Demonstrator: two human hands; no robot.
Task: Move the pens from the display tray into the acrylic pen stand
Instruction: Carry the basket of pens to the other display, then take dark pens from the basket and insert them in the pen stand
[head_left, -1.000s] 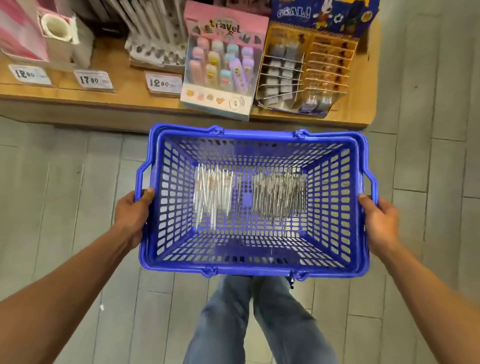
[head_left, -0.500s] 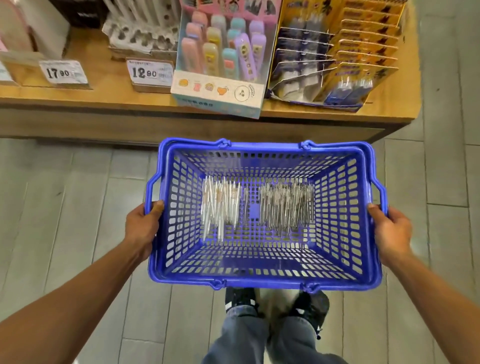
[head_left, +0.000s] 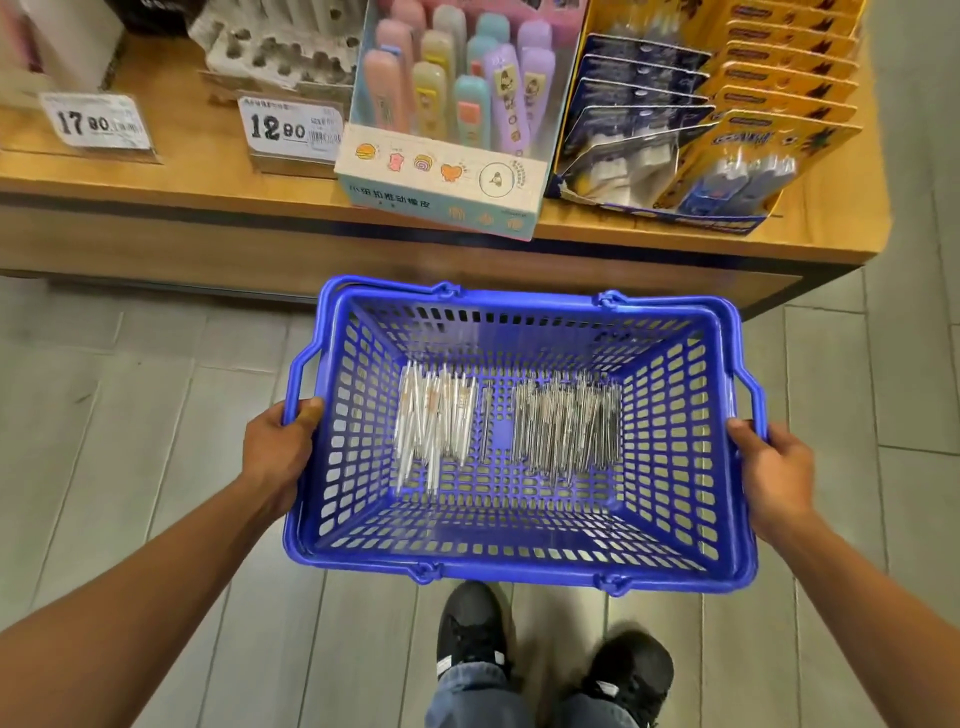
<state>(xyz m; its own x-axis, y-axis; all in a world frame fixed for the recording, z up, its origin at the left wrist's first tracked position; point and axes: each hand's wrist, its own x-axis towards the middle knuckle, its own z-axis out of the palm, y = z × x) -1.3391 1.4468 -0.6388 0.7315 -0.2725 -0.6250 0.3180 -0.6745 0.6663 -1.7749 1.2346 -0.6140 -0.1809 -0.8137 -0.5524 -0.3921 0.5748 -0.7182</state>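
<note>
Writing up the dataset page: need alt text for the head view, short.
Seen from above, a left hand and a right hand grip the side rims of a blue basket holding two bunches of pens, in front of a wooden shelf of stationery boxes and price tags. The person's black shoes show below on grey floor.

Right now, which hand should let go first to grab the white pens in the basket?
Left hand, likely: it grips the blue basket on the side nearest the white pens. Right hand holds the far side.
</note>
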